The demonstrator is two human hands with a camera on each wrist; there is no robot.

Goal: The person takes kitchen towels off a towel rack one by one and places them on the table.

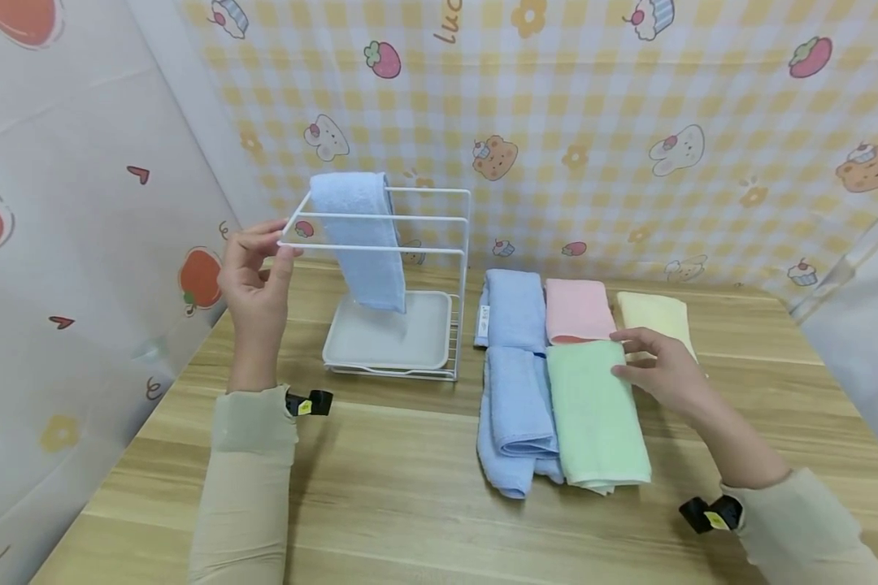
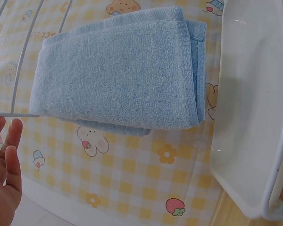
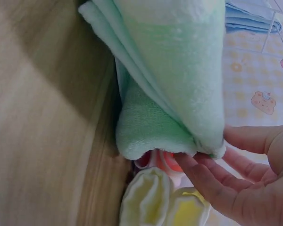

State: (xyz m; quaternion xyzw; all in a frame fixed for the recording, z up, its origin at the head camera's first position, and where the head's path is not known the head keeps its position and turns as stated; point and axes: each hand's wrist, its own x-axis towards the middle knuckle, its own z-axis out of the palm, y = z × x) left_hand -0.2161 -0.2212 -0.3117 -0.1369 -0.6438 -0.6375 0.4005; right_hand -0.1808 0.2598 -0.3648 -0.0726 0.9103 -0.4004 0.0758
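Note:
My left hand (image 1: 256,272) holds the left end of a white wire towel rack (image 1: 380,248), thumb and fingers at the corner of its top bars. A folded light blue towel (image 1: 362,244) hangs over the rack's rear bar; the left wrist view shows its terry weave close up. On the table, my right hand (image 1: 662,366) pinches the far right corner of a folded green towel (image 1: 600,414). In the right wrist view, the thumb lies against the green cloth and the fingers reach beneath its edge. A yellow towel (image 1: 654,317) lies just beyond this hand, partly covered by it.
A shallow white tray (image 1: 336,345) sits in the rack's base. Left of the green towel lie a far blue towel (image 1: 515,309) with a white label and a near blue towel (image 1: 519,406). The pink towel (image 1: 578,309) is behind the green one. A patterned cloth backdrop (image 1: 556,106) rises behind.

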